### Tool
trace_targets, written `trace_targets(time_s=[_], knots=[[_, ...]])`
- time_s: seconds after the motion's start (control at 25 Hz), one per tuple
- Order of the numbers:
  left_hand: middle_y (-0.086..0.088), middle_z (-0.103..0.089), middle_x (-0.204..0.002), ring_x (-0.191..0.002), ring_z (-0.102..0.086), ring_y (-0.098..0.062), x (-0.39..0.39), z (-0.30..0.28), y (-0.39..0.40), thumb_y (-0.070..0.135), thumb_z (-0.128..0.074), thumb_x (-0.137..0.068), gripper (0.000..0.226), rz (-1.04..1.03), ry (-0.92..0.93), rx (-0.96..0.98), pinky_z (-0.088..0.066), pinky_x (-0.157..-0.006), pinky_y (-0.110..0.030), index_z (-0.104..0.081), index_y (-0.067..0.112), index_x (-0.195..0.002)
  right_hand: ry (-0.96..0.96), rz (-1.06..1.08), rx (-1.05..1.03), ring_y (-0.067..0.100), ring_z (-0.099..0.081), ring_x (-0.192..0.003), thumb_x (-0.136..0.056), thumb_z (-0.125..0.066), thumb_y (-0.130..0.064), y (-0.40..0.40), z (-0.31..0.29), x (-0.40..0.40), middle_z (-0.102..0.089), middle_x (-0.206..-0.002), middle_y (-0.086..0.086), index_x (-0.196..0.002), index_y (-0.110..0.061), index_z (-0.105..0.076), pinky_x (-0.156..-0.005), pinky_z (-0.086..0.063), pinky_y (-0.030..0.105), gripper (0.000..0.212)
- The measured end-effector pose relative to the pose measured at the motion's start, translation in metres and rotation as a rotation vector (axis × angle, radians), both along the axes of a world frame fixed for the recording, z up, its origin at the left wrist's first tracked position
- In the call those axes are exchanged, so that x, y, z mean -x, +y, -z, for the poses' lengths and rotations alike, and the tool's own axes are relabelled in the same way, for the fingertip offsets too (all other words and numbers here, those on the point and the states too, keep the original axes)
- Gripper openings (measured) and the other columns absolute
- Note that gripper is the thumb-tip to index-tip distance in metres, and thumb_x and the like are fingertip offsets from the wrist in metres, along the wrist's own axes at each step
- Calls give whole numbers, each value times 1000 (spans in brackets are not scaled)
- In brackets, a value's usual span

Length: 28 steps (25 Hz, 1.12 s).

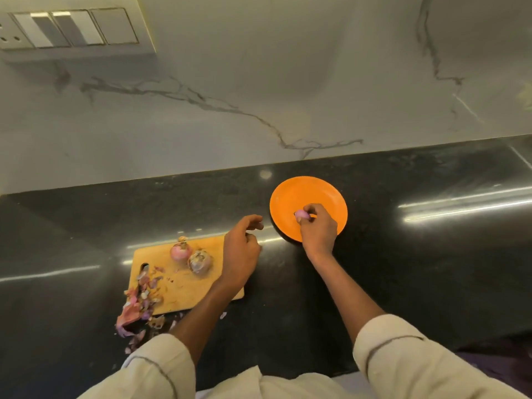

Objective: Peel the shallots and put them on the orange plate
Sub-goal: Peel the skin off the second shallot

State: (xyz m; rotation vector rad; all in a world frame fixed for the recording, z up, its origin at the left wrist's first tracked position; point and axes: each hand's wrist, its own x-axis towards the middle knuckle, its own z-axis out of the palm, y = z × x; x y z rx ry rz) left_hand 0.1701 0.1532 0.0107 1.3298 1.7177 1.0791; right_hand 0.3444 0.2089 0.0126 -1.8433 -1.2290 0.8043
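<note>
Over the round orange plate point(290, 194) our right hand point(318, 230) hangs with its fingers point(309, 210) curled and pinched on a small peeled pink shallot point(301, 216). We cannot tell whether the shallot touches the plate surface or is just above it. The plate sits on the glossy black stone table point(403, 269), near the grey-veined white marble wall point(259, 82) behind it.

Our left hand point(240, 251) hovers over the right end of the light wooden rectangular cutting board point(187, 286), between the board and the plate. Its fingers point(253, 220) are loosely curled and apart, holding nothing that we can see.

On the board, just left of that hand, two unpeeled shallots lie touching each other: a pinkish round shallot point(180, 251) farther back and a duller brownish shallot point(200, 262) nearer to us. A heap of torn purple and pink shallot skins point(138, 306) covers the board's left front corner, partly over its handle slot, and spills off onto the table beside it. A few loose scraps lie on the table just in front of the board.

Both our forearms are bare, with rolled cream sleeves point(403, 355) at the lower edge of the view. A panel of white wall switches point(72, 30) is set into the wall at the upper left.
</note>
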Motion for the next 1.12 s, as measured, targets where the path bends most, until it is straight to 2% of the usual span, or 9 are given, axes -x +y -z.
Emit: trace_targets(time_s=[0.12, 0.24, 0.36, 0.48, 0.56, 0.68, 0.8, 0.96, 1.12], knots=[[3, -75, -90, -89, -69, -8, 4, 0, -17, -13, -39, -85, 52, -46, -83, -63, -52, -74, -19, -76, 15, -109, -105, -95, 28, 13, -61, -98, -100, -73, -26, 2, 17, -11, -63, -98, -11, -113, -20, -69, -85, -48, 33, 16], [4, -62, -67, -67, -55, -14, 12, -1, -30, -11, -39, -84, 44, -104, -127, -72, -42, -64, -33, -75, 15, -85, -130, -126, 21, 13, -62, -102, -101, -71, -30, -1, 20, -12, -65, -107, -8, -118, -21, -65, -86, -49, 33, 20], [14, -61, -66, -66, -51, -5, 30, 0, -44, -6, -38, -82, 40, -113, -124, -51, -39, -65, -31, -73, 15, -80, -129, -79, -18, 15, -60, -110, -103, -67, -30, -11, 14, -6, -63, -125, -3, -129, -19, -63, -89, -48, 33, 28], [11, -63, -72, -67, -52, -4, 64, -5, -63, 5, -40, -83, 32, -137, -83, -24, -38, -64, -28, -69, 18, -79, -85, 3, -153, 19, -64, -111, -102, -62, -7, -32, 3, 26, -66, -122, 0, -124, -15, -67, -89, -52, 33, 24], [6, -65, -79, -70, -54, -4, 89, -4, -80, 10, -44, -98, 29, -193, -32, -34, -40, -63, -26, -69, 18, -84, -8, -21, -210, 20, -66, -104, -93, -53, 9, -55, -2, 64, -70, -109, -2, -116, -15, -70, -90, -56, 42, 37], [7, -70, -88, -77, -62, -6, 124, 4, -100, 17, -54, -110, 20, -318, 43, -21, -49, -68, -29, -72, 21, -102, 46, -211, -138, 12, -65, -96, -99, -56, -4, -84, -10, 124, -70, -103, -8, -115, -20, -70, -86, -55, 36, 26], [4, -72, -98, -83, -66, -14, 157, 15, -110, 14, -54, -109, 19, -326, 51, 38, -54, -73, -38, -71, 22, -114, -129, -451, -86, 12, -62, -109, -102, -64, -19, -97, -11, 175, -67, -119, -6, -126, -23, -67, -90, -51, 28, 25], [3, -72, -122, -100, -69, -9, 182, 10, -106, 10, -56, -108, 28, -249, 57, 99, -56, -81, -26, -68, 18, -132, -339, -629, 26, 22, -53, -136, -101, -68, -25, -85, -10, 214, -60, -145, 0, -149, -21, -52, -110, -48, 42, 51], [2, -70, -130, -117, -66, -12, 197, 6, -89, 16, -57, -110, 33, -121, 52, 148, -56, -98, -31, -64, 16, -142, -536, -706, 104, 25, -58, -132, -95, -75, -33, -75, 4, 234, -66, -138, -1, -148, -25, -49, -108, -42, 50, 59]])
